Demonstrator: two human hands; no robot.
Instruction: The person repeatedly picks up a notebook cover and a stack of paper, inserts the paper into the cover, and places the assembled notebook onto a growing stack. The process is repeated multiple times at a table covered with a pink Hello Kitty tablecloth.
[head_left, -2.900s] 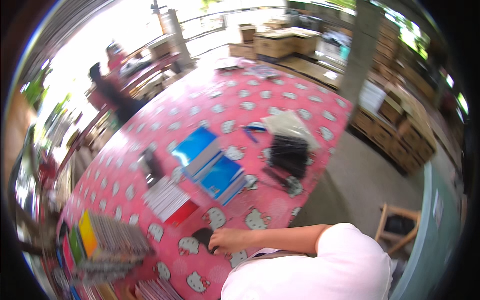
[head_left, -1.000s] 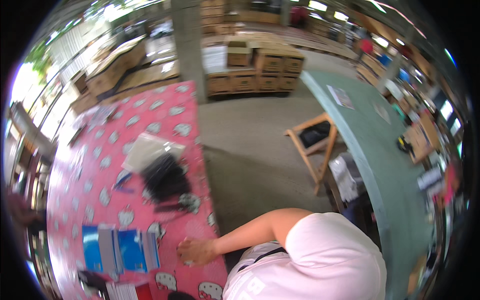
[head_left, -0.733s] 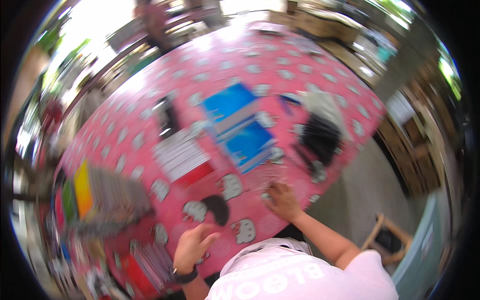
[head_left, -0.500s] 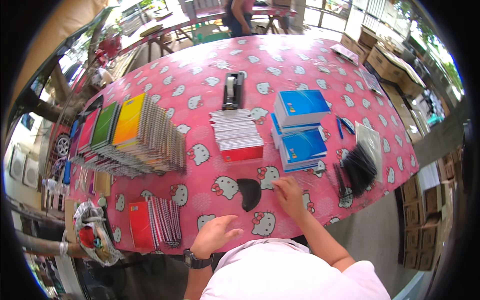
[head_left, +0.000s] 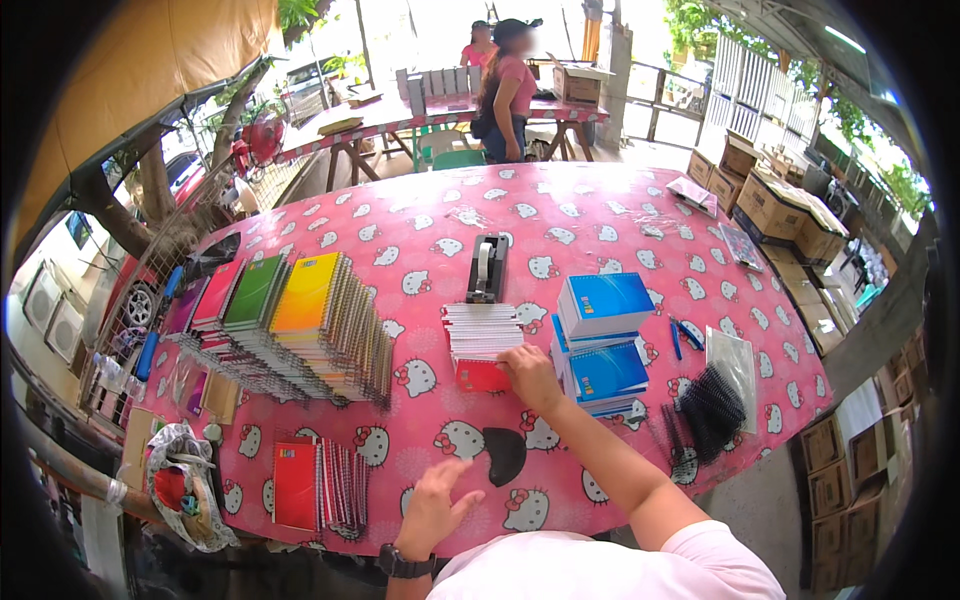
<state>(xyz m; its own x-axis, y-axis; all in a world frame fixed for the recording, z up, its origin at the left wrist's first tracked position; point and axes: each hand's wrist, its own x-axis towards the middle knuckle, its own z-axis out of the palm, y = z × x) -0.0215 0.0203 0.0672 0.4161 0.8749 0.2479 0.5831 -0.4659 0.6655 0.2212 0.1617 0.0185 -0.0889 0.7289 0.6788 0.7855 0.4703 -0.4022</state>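
Observation:
My right hand (head_left: 532, 377) reaches over the table, its fingertips pinched at the right edge of a red-covered notebook (head_left: 480, 377), the front one of a row of white paper blocks (head_left: 482, 328). My left hand (head_left: 436, 505) hovers near the table's front edge, fingers apart, holding nothing. Beside it lies a black curved piece (head_left: 506, 456), flat on the cloth. Just right of my right hand stand stacked blue-covered notebooks (head_left: 608, 372). Red spiral notebooks (head_left: 296, 485) lie fanned out at the front left.
Tall stacks of spiral notebooks (head_left: 310, 290) in several colours stand at left. A black tape dispenser (head_left: 489, 268) sits behind the paper blocks. Blue-handled pliers (head_left: 686, 337) and black spiral coils (head_left: 712, 412) lie at right. People (head_left: 512, 95) are beyond the table, near cardboard boxes (head_left: 580, 83).
My right hand has moved forward and left from beside the black piece to the red notebook. My left hand stays near the front edge. The view has tilted up, showing more background.

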